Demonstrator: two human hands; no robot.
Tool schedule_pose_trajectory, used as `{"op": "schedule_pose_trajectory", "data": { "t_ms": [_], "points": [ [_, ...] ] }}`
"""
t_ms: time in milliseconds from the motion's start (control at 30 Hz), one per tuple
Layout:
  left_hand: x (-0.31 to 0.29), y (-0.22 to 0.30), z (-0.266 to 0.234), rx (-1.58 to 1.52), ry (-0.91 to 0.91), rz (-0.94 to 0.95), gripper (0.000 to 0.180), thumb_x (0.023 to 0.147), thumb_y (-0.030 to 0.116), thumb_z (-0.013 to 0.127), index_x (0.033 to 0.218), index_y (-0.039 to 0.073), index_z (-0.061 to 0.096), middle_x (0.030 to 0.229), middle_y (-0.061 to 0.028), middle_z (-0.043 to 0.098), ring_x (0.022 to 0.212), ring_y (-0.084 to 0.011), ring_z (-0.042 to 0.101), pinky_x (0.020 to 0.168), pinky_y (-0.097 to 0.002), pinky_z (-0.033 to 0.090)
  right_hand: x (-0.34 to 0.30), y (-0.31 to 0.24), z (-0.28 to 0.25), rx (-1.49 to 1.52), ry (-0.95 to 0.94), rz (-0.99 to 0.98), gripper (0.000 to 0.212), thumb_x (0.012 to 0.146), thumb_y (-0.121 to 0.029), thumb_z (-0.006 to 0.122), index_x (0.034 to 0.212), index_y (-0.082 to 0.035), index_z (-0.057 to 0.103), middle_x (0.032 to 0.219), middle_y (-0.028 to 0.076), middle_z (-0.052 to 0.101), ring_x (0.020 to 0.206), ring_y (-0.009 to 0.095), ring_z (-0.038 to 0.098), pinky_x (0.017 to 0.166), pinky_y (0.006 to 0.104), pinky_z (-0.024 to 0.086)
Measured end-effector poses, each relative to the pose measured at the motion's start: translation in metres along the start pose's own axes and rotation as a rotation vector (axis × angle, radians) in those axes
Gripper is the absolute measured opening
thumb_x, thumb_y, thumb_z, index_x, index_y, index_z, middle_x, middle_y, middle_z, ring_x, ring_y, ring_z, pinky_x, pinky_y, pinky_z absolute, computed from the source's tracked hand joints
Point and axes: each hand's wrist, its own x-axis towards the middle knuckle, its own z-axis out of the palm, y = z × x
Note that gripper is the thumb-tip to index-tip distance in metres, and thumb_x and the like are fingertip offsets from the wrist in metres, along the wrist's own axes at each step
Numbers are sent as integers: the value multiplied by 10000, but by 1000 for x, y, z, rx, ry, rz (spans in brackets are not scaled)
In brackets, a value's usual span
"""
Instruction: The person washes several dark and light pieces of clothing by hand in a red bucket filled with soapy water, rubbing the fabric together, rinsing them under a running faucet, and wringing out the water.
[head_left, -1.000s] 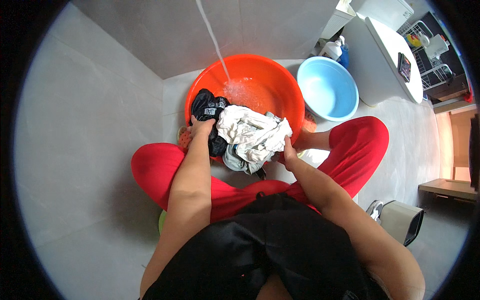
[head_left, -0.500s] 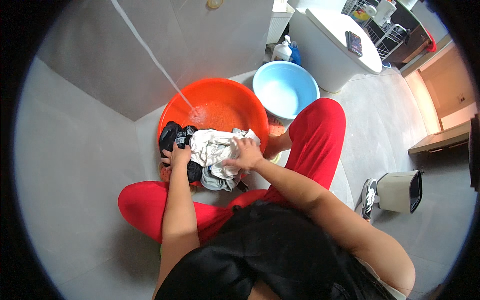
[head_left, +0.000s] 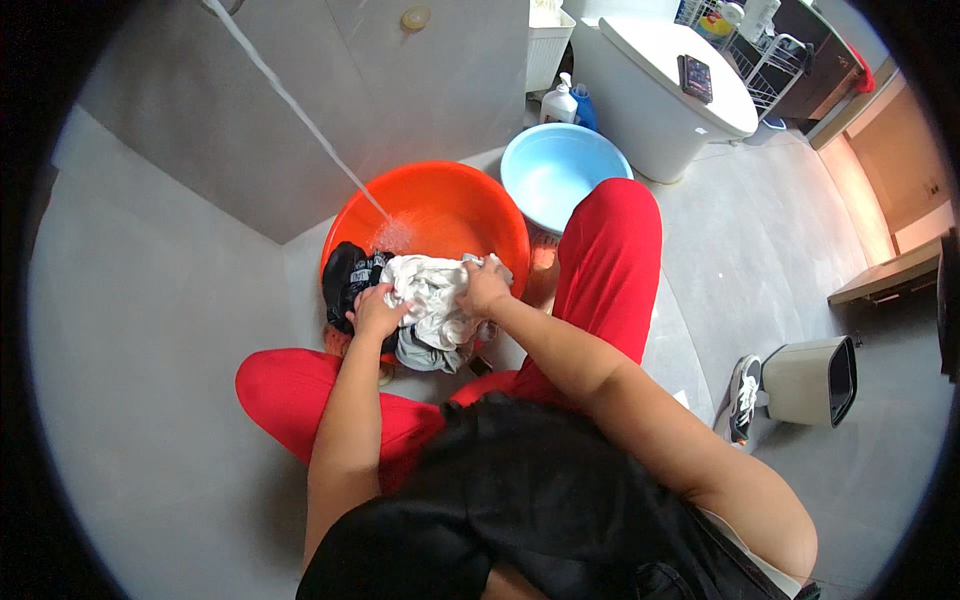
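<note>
In the head view, crumpled white cloth (head_left: 432, 288) lies at the near side of our round orange plastic basin (head_left: 460, 205); a tug toward us could spill it out. Our left hand (head_left: 376, 311), spread, and right hand (head_left: 485, 290), curved, touch it; whether either grips, we cannot tell.
</note>
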Motion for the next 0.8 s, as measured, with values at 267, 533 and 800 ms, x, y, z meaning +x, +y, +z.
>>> {"op": "schedule_pose_trajectory", "data": {
  "t_ms": [267, 533, 800],
  "points": [
    [-5, 15, 2, 20, 198, 96, 609, 714, 264, 714, 1265, 196, 462, 1390, -110, 380, 1314, -311, 320, 1030, -563, 258, 33, 28, -14, 245, -211, 273, 588, 682, -190, 709, 1197, 15, 514, 1296, 238, 470, 1206, 379, 469, 966, 411, 445],
    [1, 24, 4, 177, -131, 161, 885, 618, 268, 729, 1408, 251, 330, 1522, -93, 169, 1400, -301, 157, 1084, -594, 125, 36, -4, -114, 1150, -50, -122, 259, 742, -70, 687, 996, -38, 653, 841, 48, 655, 752, 126, 606, 663, 277, 497],
    [7, 28, -7, -216, -3, 88, 610, 635, 260, 744, 1194, 170, 516, 1421, -113, 336, 1253, -337, 402, 1016, -554, 306, 50, -90, -241, 1335, 215, -612, 211, 784, -162, 703, 945, -39, 644, 833, 37, 645, 723, 112, 597, 620, 243, 483]
  ]
}}
